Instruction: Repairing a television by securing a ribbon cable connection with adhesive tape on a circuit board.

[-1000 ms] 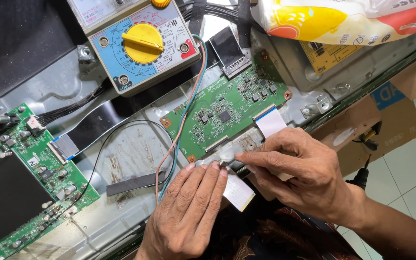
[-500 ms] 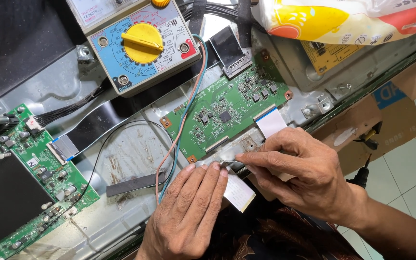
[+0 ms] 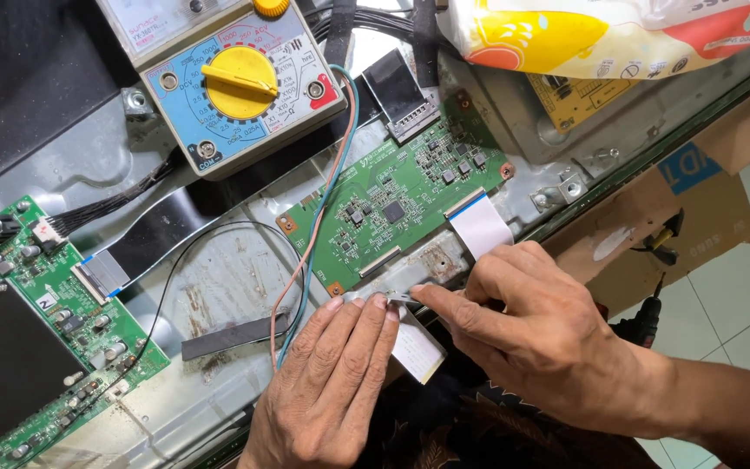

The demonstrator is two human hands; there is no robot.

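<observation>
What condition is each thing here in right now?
Left hand: flat, fingertips pressing the white flat ribbon cable.
Right hand: pinching a thin metal tool.
Small green circuit board: uncovered.
Second white ribbon cable: plugged into that board.
Yellow-dial meter: lying face up.

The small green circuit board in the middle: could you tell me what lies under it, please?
The green circuit board lies on a grey metal back panel, bare around its edges. A white flat cable leaves its lower edge. What lies directly beneath the board is covered.
</observation>
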